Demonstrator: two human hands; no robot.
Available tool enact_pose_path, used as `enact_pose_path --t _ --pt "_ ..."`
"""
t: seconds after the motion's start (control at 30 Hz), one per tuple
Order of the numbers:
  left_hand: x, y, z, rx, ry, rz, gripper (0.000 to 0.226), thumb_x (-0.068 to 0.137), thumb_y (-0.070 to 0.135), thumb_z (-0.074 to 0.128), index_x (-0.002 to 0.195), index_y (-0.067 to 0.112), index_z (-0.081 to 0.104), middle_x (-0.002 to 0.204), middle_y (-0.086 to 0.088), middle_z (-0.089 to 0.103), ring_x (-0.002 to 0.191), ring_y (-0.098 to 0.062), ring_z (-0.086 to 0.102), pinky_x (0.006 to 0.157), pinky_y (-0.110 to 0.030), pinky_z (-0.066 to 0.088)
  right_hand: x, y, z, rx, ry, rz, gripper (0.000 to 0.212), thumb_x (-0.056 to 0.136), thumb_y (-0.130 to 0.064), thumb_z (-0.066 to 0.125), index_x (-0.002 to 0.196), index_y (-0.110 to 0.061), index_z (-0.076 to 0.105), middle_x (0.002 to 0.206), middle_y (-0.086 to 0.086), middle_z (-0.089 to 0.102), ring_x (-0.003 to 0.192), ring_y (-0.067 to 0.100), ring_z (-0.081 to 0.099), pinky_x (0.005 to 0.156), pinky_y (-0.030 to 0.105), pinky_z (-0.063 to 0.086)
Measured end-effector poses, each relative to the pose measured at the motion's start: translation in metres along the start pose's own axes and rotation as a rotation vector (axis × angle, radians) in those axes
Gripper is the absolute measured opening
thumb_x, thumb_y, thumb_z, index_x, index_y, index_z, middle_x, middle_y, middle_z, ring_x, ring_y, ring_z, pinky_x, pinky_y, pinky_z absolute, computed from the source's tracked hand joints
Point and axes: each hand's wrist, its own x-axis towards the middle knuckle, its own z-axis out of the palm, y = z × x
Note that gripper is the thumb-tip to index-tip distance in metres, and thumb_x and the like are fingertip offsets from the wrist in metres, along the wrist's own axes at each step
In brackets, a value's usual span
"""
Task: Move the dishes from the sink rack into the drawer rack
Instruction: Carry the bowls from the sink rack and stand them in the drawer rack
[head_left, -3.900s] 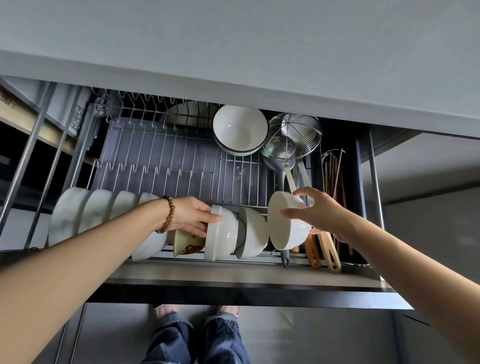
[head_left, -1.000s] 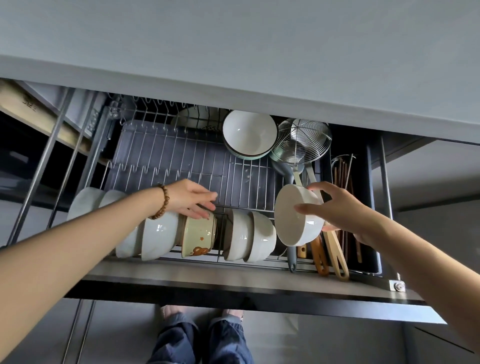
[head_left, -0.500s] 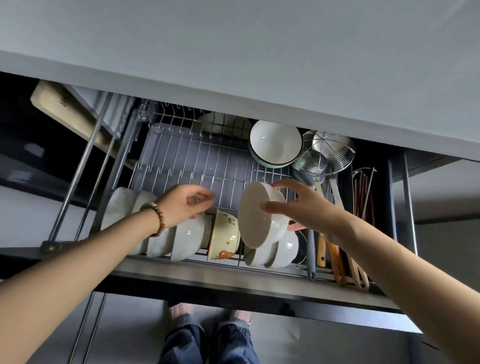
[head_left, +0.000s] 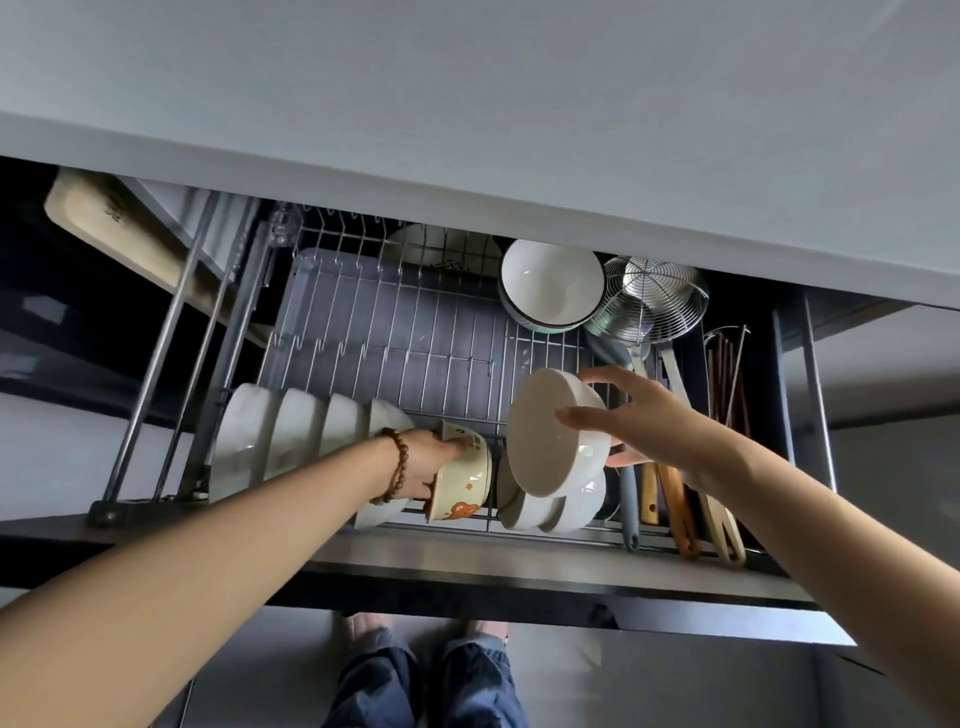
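The pulled-out drawer rack (head_left: 395, 364) holds a front row of white bowls (head_left: 291, 436) standing on edge. My left hand (head_left: 431, 462) grips a cream bowl with an orange bear print (head_left: 462, 483) in that row, fingers curled over its rim. My right hand (head_left: 639, 421) holds a white bowl (head_left: 550, 431) tilted on edge, just above two white bowls (head_left: 561, 506) set in the rack. More white bowls (head_left: 550, 283) stand stacked at the back.
A wire skimmer (head_left: 649, 299) lies at the back right. Wooden utensils (head_left: 691, 514) and chopsticks (head_left: 727, 374) fill the right compartment. A wooden board (head_left: 119, 228) leans at the far left. The countertop edge (head_left: 467, 171) overhangs the drawer. My feet (head_left: 426, 670) are below.
My left hand has dropped from the rack wires onto the bear-print bowl and gripped it. My right hand has lowered the white bowl closer to the two bowls beneath.
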Motion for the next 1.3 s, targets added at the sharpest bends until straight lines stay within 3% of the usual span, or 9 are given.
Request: enact_pose_path --t 0.2,0.43,0.5,0.63,0.73,0.9,1.13,1.23,1.3 --pt "0.005 -0.005 0.006 0.014 0.065 0.01 0.049 0.096 0.032 0.046 0.133 0.001 0.042 0.127 -0.018 0.057 0.114 -0.029 0.058 0.098 -0.042 0.047 -0.007 0.009 -0.013 0.038 -0.01 0.034 0.057 0.079 -0.032 0.074 0.13 -0.034 0.048 0.103 0.001 0.062 0.094 0.018 0.064 0.071 0.03 0.057" --pt "-0.009 0.009 0.006 -0.029 0.106 0.169 0.036 0.093 0.029 0.051 0.117 0.002 0.053 0.091 -0.005 0.063 0.085 -0.018 0.059 0.077 -0.034 0.051 -0.019 0.008 -0.027 0.063 -0.006 0.014 0.055 0.079 -0.03 0.074 0.128 -0.033 0.05 0.105 0.003 0.063 0.091 0.016 0.065 0.071 0.029 0.057" --pt "-0.018 0.017 -0.001 -0.026 0.167 0.235 0.028 0.093 0.029 0.052 0.112 0.009 0.055 0.094 -0.005 0.062 0.086 -0.017 0.058 0.072 -0.029 0.049 -0.021 0.004 -0.029 0.065 -0.017 0.003 0.055 0.078 -0.03 0.074 0.128 -0.033 0.05 0.106 0.002 0.062 0.091 0.016 0.065 0.07 0.028 0.057" --pt "-0.033 0.033 -0.022 -0.177 0.212 0.281 0.017 0.091 0.028 0.053 0.099 0.014 0.058 0.104 -0.006 0.063 0.099 -0.02 0.058 0.088 -0.036 0.048 -0.021 -0.004 -0.022 0.031 -0.046 -0.001 0.049 0.077 -0.032 0.075 0.121 -0.038 0.053 0.109 0.007 0.065 0.095 0.019 0.066 0.072 0.03 0.057" --pt "-0.04 0.045 -0.034 -0.285 0.249 0.332 0.028 0.092 0.026 0.053 0.114 0.008 0.055 0.094 -0.003 0.063 0.089 -0.016 0.06 0.081 -0.036 0.05 -0.015 -0.008 -0.007 0.017 -0.066 0.012 0.044 0.076 -0.033 0.076 0.112 -0.042 0.053 0.109 0.003 0.063 0.098 0.02 0.064 0.075 0.034 0.059" --pt "-0.05 0.053 -0.051 -0.361 0.327 0.4 0.04 0.092 0.024 0.052 0.127 0.005 0.048 0.092 -0.003 0.061 0.082 -0.013 0.059 0.075 -0.034 0.052 -0.005 -0.013 0.032 -0.022 -0.083 0.029 0.055 0.079 -0.028 0.074 0.128 -0.029 0.05 0.112 0.004 0.058 0.092 0.019 0.061 0.066 0.028 0.057" --pt "-0.055 0.047 -0.065 -0.385 0.333 0.419 0.044 0.092 0.025 0.054 0.13 0.006 0.046 0.11 -0.008 0.061 0.094 -0.018 0.059 0.077 -0.035 0.054 0.023 -0.014 0.083 -0.145 0.029 -0.007 0.06 0.077 -0.034 0.074 0.129 -0.023 0.048 0.105 0.003 0.055 0.079 0.015 0.058 0.074 0.034 0.056" --pt "-0.057 0.046 -0.065 -0.412 0.319 0.437 0.04 0.092 0.025 0.053 0.127 0.006 0.048 0.094 -0.002 0.06 0.083 -0.012 0.059 0.064 -0.03 0.057 0.032 -0.009 0.098 -0.158 0.052 0.02 0.06 0.076 -0.038 0.073 0.129 -0.025 0.048 0.101 0.001 0.056 0.083 0.019 0.058 0.08 0.036 0.053" --pt "-0.056 0.045 -0.067 -0.42 0.322 0.442 0.039 0.092 0.024 0.053 0.127 0.006 0.048 0.091 -0.001 0.059 0.083 -0.012 0.059 0.072 -0.033 0.055 0.036 -0.007 0.107 -0.17 0.058 0.027 0.06 0.077 -0.039 0.072 0.13 -0.024 0.047 0.102 0.0 0.056 0.086 0.02 0.058 0.08 0.034 0.051"
